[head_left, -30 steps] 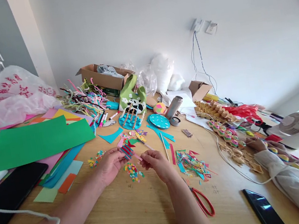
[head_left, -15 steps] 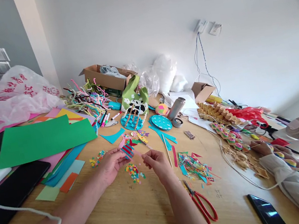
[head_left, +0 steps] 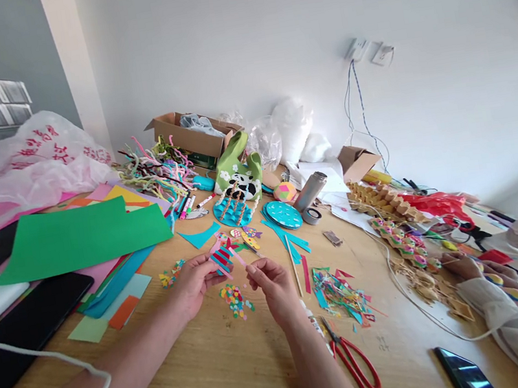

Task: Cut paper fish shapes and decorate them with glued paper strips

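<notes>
My left hand (head_left: 199, 281) pinches a small paper fish (head_left: 221, 261) with blue and dark red stripes and a red tail, held above the table. Between the thumb and fingertips of my right hand (head_left: 268, 279) is a thin pink paper strip (head_left: 238, 256), its far end reaching the fish's tail side. Whether strip and fish touch I cannot tell. Just below both hands lies a scatter of coloured paper dots (head_left: 236, 300). Beyond them rest several paper cutouts (head_left: 249, 238). A glue tube (head_left: 315, 323) is partly hidden by my right forearm.
Red-handled scissors (head_left: 353, 362), paper scraps (head_left: 338, 293) and a thin stick (head_left: 294, 264) lie right of my right hand. Green paper sheets (head_left: 84, 238) cover the left side. A thermos (head_left: 310, 191) stands behind. At right are a phone (head_left: 464, 371) and another person's sleeve (head_left: 500, 320).
The view has shifted slightly, so things sit a little further right. The pink strip now stands more upright against the fish, and the glue tube has come into sight beside my right forearm.
</notes>
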The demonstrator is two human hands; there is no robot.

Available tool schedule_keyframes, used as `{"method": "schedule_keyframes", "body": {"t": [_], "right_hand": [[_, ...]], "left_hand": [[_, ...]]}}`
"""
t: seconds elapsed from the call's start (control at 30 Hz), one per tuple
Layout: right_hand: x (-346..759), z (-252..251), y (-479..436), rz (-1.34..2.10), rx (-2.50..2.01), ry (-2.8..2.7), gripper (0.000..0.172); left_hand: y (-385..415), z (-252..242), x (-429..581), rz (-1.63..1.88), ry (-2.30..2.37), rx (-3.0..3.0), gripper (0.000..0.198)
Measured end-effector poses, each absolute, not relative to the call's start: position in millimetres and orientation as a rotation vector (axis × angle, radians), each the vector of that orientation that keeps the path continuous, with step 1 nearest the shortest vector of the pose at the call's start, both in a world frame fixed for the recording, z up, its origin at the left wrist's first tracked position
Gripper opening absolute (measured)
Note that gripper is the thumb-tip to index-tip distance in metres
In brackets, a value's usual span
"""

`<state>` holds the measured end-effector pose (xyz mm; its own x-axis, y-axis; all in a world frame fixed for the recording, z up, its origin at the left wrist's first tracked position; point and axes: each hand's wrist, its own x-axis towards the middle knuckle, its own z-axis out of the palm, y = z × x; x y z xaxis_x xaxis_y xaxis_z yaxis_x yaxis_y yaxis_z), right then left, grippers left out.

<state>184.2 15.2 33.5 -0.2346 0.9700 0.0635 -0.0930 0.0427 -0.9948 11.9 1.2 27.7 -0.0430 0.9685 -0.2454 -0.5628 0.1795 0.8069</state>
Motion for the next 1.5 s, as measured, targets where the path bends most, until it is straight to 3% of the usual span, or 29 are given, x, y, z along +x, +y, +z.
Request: {"method": "schedule_keyframes", "body": {"t": [0.4,1.5], "right_hand": [[169.5,17.6,13.1,1.364,-1.134,-1.37,0.038],[171.9,10.3,13.6,1.296,-1.199,-1.382,0.033]], "left_hand": [[-2.2,28.9,15.7,1.272,0.875,0.614,0.021],[-5.0,32.5,19.0,1.283,0.915,0.692,0.018]]}}
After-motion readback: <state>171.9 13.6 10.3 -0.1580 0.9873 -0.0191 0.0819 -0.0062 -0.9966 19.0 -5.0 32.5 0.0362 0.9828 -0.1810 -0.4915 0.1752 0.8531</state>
